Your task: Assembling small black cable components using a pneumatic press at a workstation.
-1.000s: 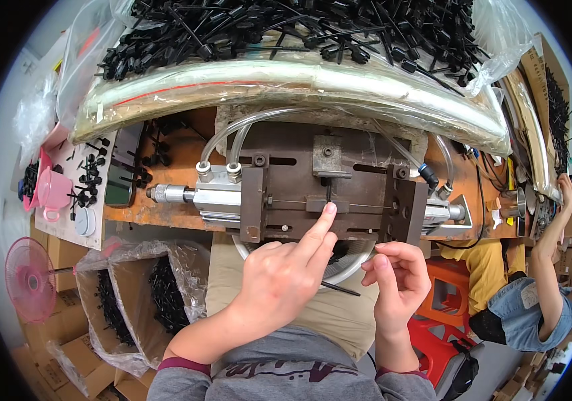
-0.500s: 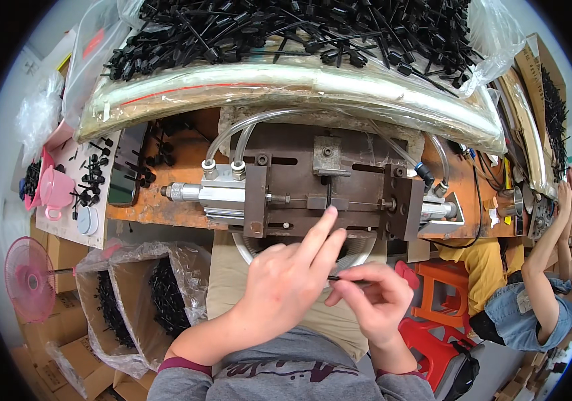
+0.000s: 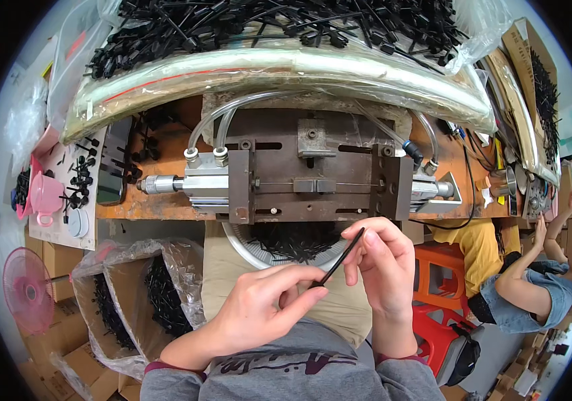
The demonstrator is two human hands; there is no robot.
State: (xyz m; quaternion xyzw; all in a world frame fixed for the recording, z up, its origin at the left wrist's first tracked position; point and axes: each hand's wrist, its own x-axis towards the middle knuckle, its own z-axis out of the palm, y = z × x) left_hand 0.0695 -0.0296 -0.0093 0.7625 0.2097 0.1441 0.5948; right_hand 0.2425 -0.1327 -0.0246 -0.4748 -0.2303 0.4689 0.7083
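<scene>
A thin black plastic rod (image 3: 343, 260) slants between my two hands, in front of the metal fixture. My left hand (image 3: 259, 309) pinches its lower end, where a small thicker head shows at the fingertips. At the upper end, the thumb and forefinger of my right hand (image 3: 387, 267) close around the tip; its other fingers curl loosely. Beyond my hands stands the dark metal fixture (image 3: 279, 170), with two small grey blocks (image 3: 314, 186) at its middle. A round white basket (image 3: 236, 235) holding black plastic pieces sits below the fixture's front edge.
Black stemmed pieces (image 3: 286, 23) heap on a plastic-wrapped tray (image 3: 279, 70) at the back. Air cylinders (image 3: 206, 187) flank the fixture. To the left are a pink cup (image 3: 45, 194), a pink fan (image 3: 29, 291) and lined boxes (image 3: 122, 304). A co-worker (image 3: 526, 287) sits right, near red stools (image 3: 436, 334).
Both hands have drawn back from the fixture, and my right hand has risen. The black piece at the middle blocks is gone from there. A rod now spans my hands, and the basket shows.
</scene>
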